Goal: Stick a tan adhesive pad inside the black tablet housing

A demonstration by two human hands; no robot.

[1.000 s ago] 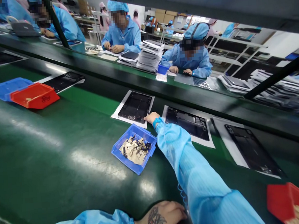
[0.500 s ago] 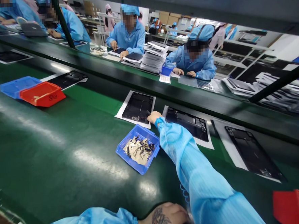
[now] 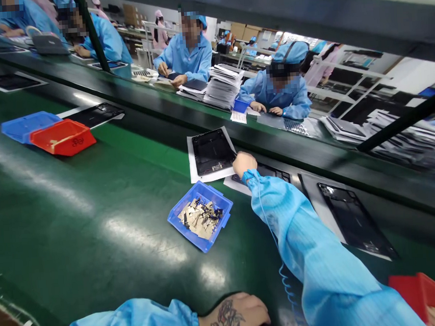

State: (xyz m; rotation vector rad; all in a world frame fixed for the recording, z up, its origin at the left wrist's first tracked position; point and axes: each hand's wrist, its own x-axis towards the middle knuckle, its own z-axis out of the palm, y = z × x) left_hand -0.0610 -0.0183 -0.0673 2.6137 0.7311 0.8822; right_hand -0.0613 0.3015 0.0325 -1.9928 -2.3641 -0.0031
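Note:
My right hand (image 3: 244,162) is stretched forward, fingers closed at the right edge of a black tablet housing (image 3: 213,151) lying on a white sheet (image 3: 196,174). A small dark tip shows by the fingers; I cannot tell what it is. Nearer to me is a blue bin (image 3: 177,224) of small parts with thin black wires and beige backing (image 3: 201,220). My left hand (image 3: 236,317) rests low at the table's near side, its back up and its fingers curled under, so what they may hold is hidden. A coiled blue cord (image 3: 285,282) hangs beside my right sleeve.
More black housings lie on white sheets to the right (image 3: 353,218) and far left (image 3: 104,113). A red bin (image 3: 63,140) overlaps a blue one (image 3: 29,126); another red bin (image 3: 424,293) is lower right. Beyond a dark rail (image 3: 155,112), co-workers (image 3: 186,51) sit at work.
My right hand has moved right, and the black housing with its white sheet has slid right and turned with it, now overlapping the neighbouring sheet. My left hand has hardly moved.

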